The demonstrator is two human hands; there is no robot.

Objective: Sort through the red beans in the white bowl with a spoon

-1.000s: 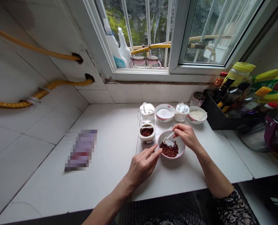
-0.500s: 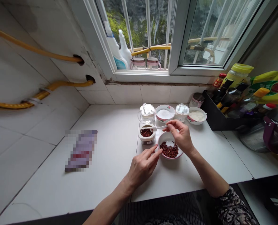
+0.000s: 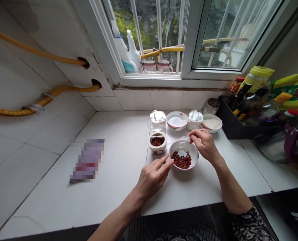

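Note:
A white bowl with a pink rim (image 3: 195,160) holds dark red peppercorns (image 3: 181,160). At its left edge, my left hand (image 3: 155,174) touches the rim with fingertips and thumb. My right hand (image 3: 205,145) pinches the handle of a small white spoon (image 3: 182,144), whose head is over the back of the bowl. Just left of the bowl stands an open jar (image 3: 158,142) of the same peppercorns, its clear lid (image 3: 156,123) raised behind it.
Behind are a bowl of white grains (image 3: 177,121), a lidded jar (image 3: 195,119) and a bowl of white powder (image 3: 211,123). A black box of bottles (image 3: 231,125) and a kettle (image 3: 293,140) stand right. A blurred purple packet (image 3: 88,160) lies left.
My right hand has moved right with the spoon, from above the jar of peppercorns to above the bowl. My left hand has stayed at the bowl's rim.

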